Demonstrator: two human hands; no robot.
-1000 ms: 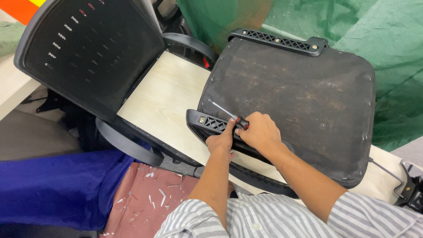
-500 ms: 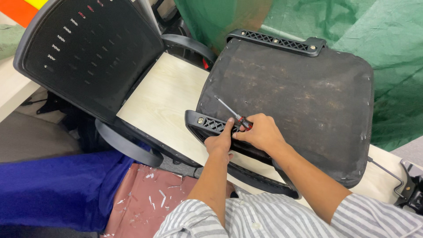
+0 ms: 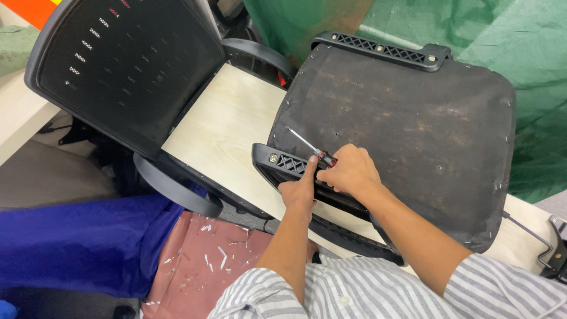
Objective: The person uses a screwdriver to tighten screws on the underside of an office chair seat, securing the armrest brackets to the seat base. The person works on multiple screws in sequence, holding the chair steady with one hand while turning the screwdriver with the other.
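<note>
1. Right hand [image 3: 349,171] has its grip wrapped around the screwdriver [image 3: 312,150], tip on the upturned seat [image 3: 401,130].
2. Left hand [image 3: 301,188] pinches the black bracket [image 3: 289,165].
3. A slipping tip could likely jab the fabric.

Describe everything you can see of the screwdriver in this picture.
The screwdriver has a thin silver metal shaft and a red and black handle. The right hand grips the handle, hiding most of it. It lies tilted, tip pointing up-left over the dark seat underside, just above the black plastic bracket, which the left hand touches.
</note>
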